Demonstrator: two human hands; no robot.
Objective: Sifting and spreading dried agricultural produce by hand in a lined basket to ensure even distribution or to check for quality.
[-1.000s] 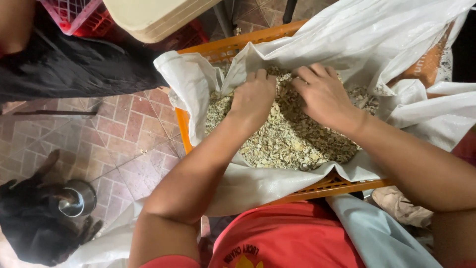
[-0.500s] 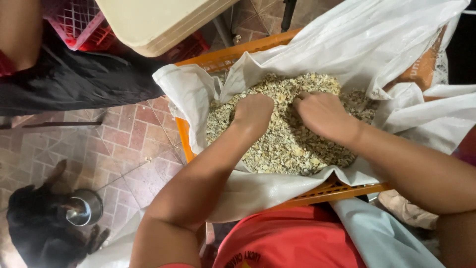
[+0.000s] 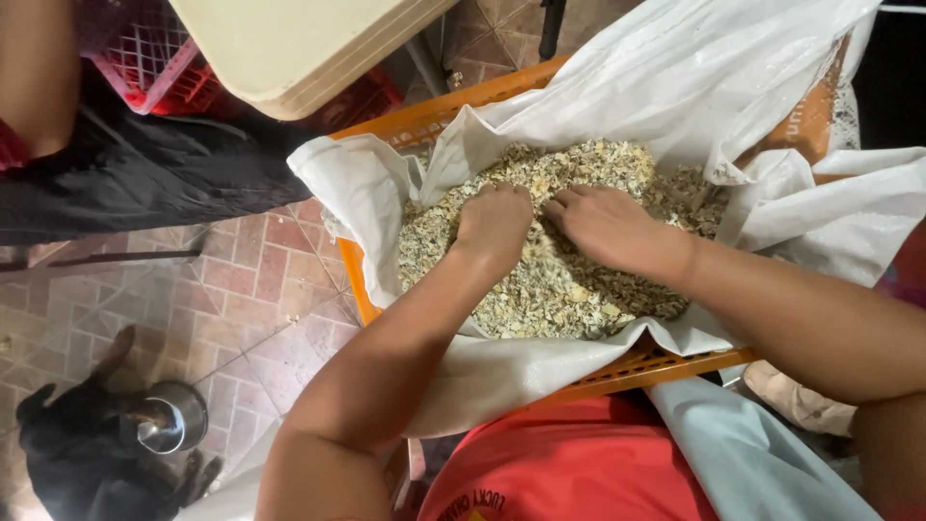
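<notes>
Both hands have drawn closer together since a moment ago and now sit nearly touching at the middle of the heap, knuckles up, where before they were spread further apart over it. To me that looks like gathering or sifting work well under way, with plenty of the heap left unturned.

Going from the left: a dark dog (image 3: 72,453) lies on the tiled floor (image 3: 241,309) beside a small metal bowl (image 3: 172,417), well away from the work. Above it a black cloth (image 3: 145,178) is draped, a pink plastic basket (image 3: 159,63) sits behind, and the corner of a cream tabletop (image 3: 309,48) overhangs. Another person's bare arm (image 3: 37,72) shows at the far left edge.

Then comes the orange crate (image 3: 453,111), lined with a white sack (image 3: 362,198) folded over its rim. Inside lies the pale, flaky dried material (image 3: 550,289), filling the sack's hollow. The left hand (image 3: 494,227) is curled, fingers (image 3: 502,198) bent down into the flakes; whether they grip anything I cannot tell. The right hand (image 3: 606,230) lies flatter, its fingers (image 3: 564,205) pressed into the heap, loosely spread.

A fold of sack (image 3: 830,183) slumps in from the right, crowding that side.
</notes>
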